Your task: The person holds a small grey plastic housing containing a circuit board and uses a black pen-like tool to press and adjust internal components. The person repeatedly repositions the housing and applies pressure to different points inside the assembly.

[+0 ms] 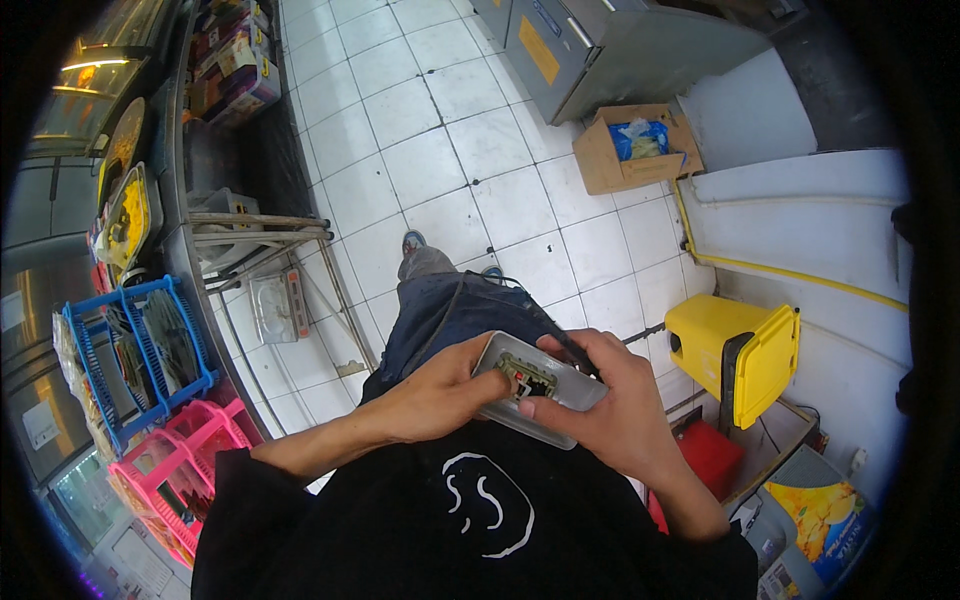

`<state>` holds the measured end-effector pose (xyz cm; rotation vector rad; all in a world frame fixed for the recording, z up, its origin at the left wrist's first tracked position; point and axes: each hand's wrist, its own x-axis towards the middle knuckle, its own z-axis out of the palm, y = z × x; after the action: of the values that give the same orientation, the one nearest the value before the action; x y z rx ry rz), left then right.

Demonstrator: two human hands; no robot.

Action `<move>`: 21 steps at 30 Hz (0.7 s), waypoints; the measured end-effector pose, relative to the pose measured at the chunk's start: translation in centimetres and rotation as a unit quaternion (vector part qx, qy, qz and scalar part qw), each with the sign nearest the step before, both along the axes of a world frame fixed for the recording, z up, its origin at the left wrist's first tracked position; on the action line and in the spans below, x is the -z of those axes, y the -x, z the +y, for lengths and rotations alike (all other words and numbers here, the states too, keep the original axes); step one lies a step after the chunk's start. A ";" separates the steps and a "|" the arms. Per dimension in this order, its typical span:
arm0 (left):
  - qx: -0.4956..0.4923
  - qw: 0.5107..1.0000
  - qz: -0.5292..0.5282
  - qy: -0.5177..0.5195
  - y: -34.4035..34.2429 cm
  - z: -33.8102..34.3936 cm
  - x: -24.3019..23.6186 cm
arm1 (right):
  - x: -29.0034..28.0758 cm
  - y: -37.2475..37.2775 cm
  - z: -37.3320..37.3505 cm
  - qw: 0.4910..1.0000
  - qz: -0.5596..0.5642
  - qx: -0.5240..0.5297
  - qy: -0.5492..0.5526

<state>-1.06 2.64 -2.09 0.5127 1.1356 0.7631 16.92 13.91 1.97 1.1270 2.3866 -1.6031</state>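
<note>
In front of my body I hold a shallow grey rectangular housing [550, 430] with a small greenish mechanism [530, 372] inside, which has red, white and black parts. My left hand [462, 388] grips its left side, the thumb reaching in onto the mechanism. Around the right side closes my right hand [612, 400], its thumb over the near edge, close to the mechanism. A dark cord-like strip [555, 330] runs from my lap toward the right hand's fingers. What the fingers touch underneath is hidden.
Blue [150, 350] and pink racks [185, 465] stand on a counter at left. A metal-legged stand [265, 235] lies beyond them. At right are a cardboard box [605, 165], a yellow bin [710, 345] and a red object [710, 450]. White tiles [400, 110] cover the floor.
</note>
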 end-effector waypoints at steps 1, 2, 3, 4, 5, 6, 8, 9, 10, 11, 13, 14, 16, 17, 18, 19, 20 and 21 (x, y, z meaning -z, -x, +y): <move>0.004 1.000 0.008 0.015 0.0 0.0 0.0 | -0.2 0.1 0.1 1.000 0.000 -0.013 -0.011; -0.009 1.000 -0.011 -0.005 -0.1 0.0 0.0 | -0.3 0.1 0.1 0.999 -0.001 -0.025 -0.022; -0.012 1.000 -0.017 -0.007 -0.1 0.0 0.0 | -0.4 0.1 0.2 0.999 -0.004 -0.039 -0.036; -0.013 1.000 -0.017 0.002 -0.1 -0.1 0.0 | -0.4 0.1 0.1 0.999 -0.008 -0.042 -0.033; -0.015 1.000 -0.025 -0.005 -0.1 -0.2 0.0 | -0.4 0.1 0.0 0.998 -0.014 -0.047 -0.034; -0.014 1.000 -0.026 -0.002 -0.2 -0.3 0.0 | -0.3 0.1 -0.1 0.998 -0.020 -0.052 -0.035; -0.005 1.000 -0.027 0.005 -0.4 -0.7 0.3 | 0.2 0.1 -0.3 0.998 -0.032 -0.020 0.046; 0.003 1.000 -0.026 0.009 -0.4 -0.8 0.5 | 0.4 0.1 -0.5 0.995 -0.038 -0.004 0.087; 0.015 0.999 -0.018 0.025 -0.5 -1.0 0.7 | 0.6 0.0 -0.8 0.994 -0.051 0.000 0.096; 0.013 0.999 -0.027 0.019 -0.6 -1.2 0.9 | 0.8 0.0 -1.1 0.992 -0.064 0.005 0.105; 0.020 0.999 -0.022 0.041 -0.7 -1.6 1.4 | 1.1 -0.1 -1.8 0.993 -0.081 0.002 0.089; 0.020 0.999 -0.027 0.031 -0.7 -1.8 1.6 | 1.2 -0.1 -2.2 0.994 -0.084 -0.005 0.065; 0.042 0.998 -0.015 0.050 -0.8 -2.1 1.9 | 1.3 -0.1 -2.8 0.998 -0.055 -0.020 -0.020; 0.027 0.999 -0.025 0.029 -0.8 -2.3 1.9 | 1.3 -0.1 -3.0 0.996 -0.022 -0.028 -0.081; 0.021 0.999 -0.024 0.025 -0.9 -2.4 1.9 | 1.3 -0.2 -3.1 0.989 0.004 -0.034 -0.142; 0.016 0.999 -0.017 0.027 -1.0 -2.5 1.9 | 1.2 -0.2 -3.1 0.991 0.010 -0.023 -0.130; 0.004 1.000 -0.015 0.004 -1.1 -2.5 1.9 | 1.1 -0.2 -3.1 0.993 0.009 -0.012 -0.118; -0.007 1.000 -0.008 -0.012 -1.2 -2.5 1.9 | 0.9 -0.3 -3.1 0.994 0.003 0.001 -0.106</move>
<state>0.11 0.17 -4.03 0.5187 1.1167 0.7921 17.19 10.80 1.08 1.1558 2.6100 -1.3810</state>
